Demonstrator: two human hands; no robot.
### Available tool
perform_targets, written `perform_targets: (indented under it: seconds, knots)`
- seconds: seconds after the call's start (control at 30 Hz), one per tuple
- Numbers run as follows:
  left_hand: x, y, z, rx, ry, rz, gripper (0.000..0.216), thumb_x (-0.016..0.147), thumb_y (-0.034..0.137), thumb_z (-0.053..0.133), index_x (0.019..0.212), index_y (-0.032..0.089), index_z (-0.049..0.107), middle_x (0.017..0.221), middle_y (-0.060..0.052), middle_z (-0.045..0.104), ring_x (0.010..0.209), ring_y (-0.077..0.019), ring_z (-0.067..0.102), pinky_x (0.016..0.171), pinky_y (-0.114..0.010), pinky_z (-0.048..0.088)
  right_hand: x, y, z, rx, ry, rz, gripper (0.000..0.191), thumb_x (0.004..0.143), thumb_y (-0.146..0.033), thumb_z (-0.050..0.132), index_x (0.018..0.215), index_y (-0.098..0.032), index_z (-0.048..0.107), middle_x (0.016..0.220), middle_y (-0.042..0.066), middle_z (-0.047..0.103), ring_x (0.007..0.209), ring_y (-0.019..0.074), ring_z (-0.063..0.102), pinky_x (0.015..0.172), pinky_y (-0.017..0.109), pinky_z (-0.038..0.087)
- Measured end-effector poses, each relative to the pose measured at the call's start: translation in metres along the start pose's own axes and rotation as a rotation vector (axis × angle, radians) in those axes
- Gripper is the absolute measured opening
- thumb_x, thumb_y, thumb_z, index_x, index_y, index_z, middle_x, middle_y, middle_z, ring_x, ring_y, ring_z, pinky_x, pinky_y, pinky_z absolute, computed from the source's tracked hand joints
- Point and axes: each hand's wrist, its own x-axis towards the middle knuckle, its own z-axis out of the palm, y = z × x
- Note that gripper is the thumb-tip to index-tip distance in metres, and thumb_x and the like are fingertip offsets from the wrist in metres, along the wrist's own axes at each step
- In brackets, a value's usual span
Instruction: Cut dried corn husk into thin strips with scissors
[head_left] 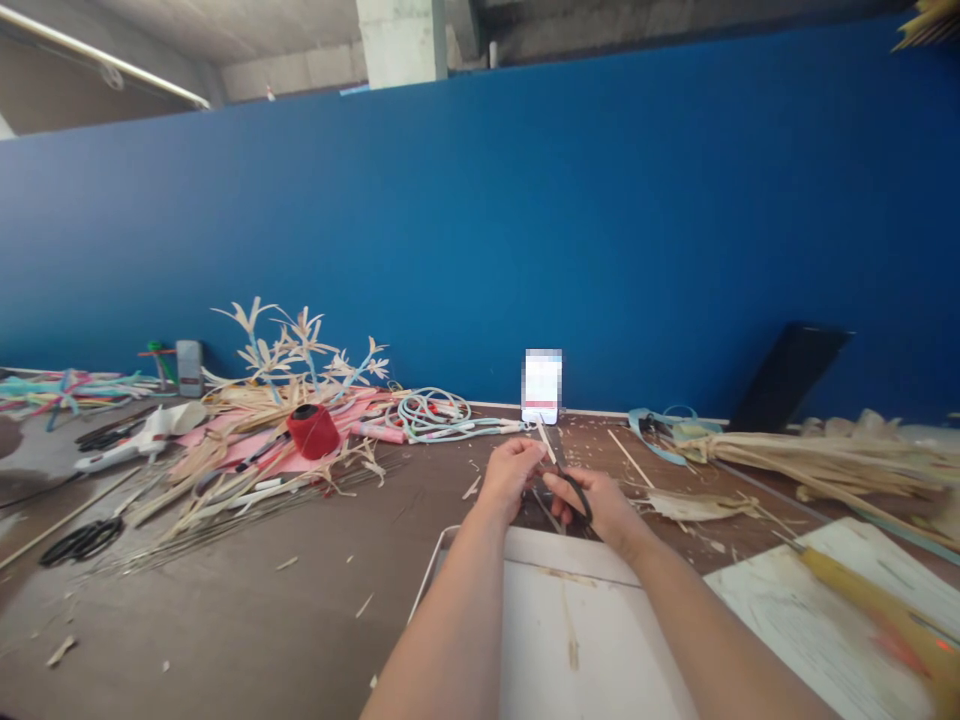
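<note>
My left hand (pixel 511 474) pinches a short pale strip (pixel 548 442), which looks like dried husk or straw, in its closed fingertips. In my right hand (pixel 604 508) is a pair of scissors (pixel 577 494) with dark handles, the fingers through and around the loops. The blades point up and away, close beside the strip; whether they touch it I cannot tell. Both hands are above the far end of a white tray (pixel 525 545), which holds a few pale scraps. A lit phone (pixel 541 385) stands upright just beyond the hands.
On the left lie a red thread spool (pixel 313 432), a white glue gun (pixel 146 440), black-handled scissors (pixel 82 540) and straw flowers (pixel 271 352). Coiled pale-blue cord (pixel 431 410) lies near the blue partition (pixel 465 220). To the right are dried husks (pixel 780 450), papers (pixel 847 600) and a yellow-handled tool (pixel 862 595).
</note>
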Motion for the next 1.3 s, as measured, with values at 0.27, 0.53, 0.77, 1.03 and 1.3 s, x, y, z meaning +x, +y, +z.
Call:
perform_targets:
  seconds: [0.27, 0.53, 0.77, 1.03, 1.3]
  knots:
    - [0.0003, -0.0016, -0.0001, 0.027, -0.014, -0.023, 0.025, 0.061, 0.033, 0.067, 0.069, 0.012, 0.057, 0.053, 0.003, 0.05, 0.038, -0.0021, 0.033, 0.037, -0.017, 0.018, -0.0014, -0.0016, 0.0017, -0.045, 0.039, -0.005, 0.039, 0.069, -0.053, 0.059, 0.075, -0.015, 0.064, 0.051, 0.001, 0.058, 0.042, 0.0095, 0.047, 0.043, 0.022, 0.035]
    - [-0.0013, -0.0002, 0.0005, 0.029, -0.023, -0.029, 0.028, 0.06, 0.037, 0.068, 0.068, 0.012, 0.057, 0.054, 0.002, 0.051, 0.039, -0.0024, 0.034, 0.038, -0.017, 0.019, -0.0023, -0.0032, 0.0014, -0.086, 0.044, -0.02, 0.038, 0.069, -0.053, 0.058, 0.071, -0.015, 0.064, 0.048, 0.0, 0.056, 0.041, 0.0094, 0.046, 0.042, 0.022, 0.034]
    - [-0.0005, -0.0005, 0.0, 0.054, -0.019, -0.013, 0.027, 0.062, 0.036, 0.066, 0.068, 0.012, 0.056, 0.056, 0.001, 0.053, 0.039, -0.0025, 0.035, 0.037, -0.017, 0.018, -0.0028, -0.0052, 0.002, -0.056, 0.04, -0.001, 0.041, 0.068, -0.055, 0.057, 0.067, -0.015, 0.062, 0.051, 0.001, 0.057, 0.043, 0.0097, 0.048, 0.043, 0.022, 0.034]
    - [0.0004, -0.0023, -0.0008, 0.088, -0.024, 0.001, 0.026, 0.061, 0.035, 0.066, 0.069, 0.012, 0.057, 0.058, 0.0, 0.054, 0.039, -0.0021, 0.033, 0.037, -0.017, 0.018, -0.0034, -0.0058, 0.0012, -0.063, 0.038, -0.005, 0.044, 0.068, -0.058, 0.056, 0.07, -0.015, 0.063, 0.05, 0.001, 0.058, 0.042, 0.0101, 0.048, 0.043, 0.022, 0.034]
    - [0.0011, -0.0023, -0.0014, 0.082, -0.02, -0.018, 0.027, 0.06, 0.036, 0.067, 0.068, 0.013, 0.056, 0.051, 0.003, 0.048, 0.037, -0.0014, 0.029, 0.037, -0.018, 0.015, -0.0021, -0.0027, 0.0009, -0.115, 0.061, -0.027, 0.042, 0.067, -0.058, 0.056, 0.065, -0.016, 0.061, 0.047, 0.0, 0.056, 0.04, 0.0102, 0.047, 0.041, 0.022, 0.033]
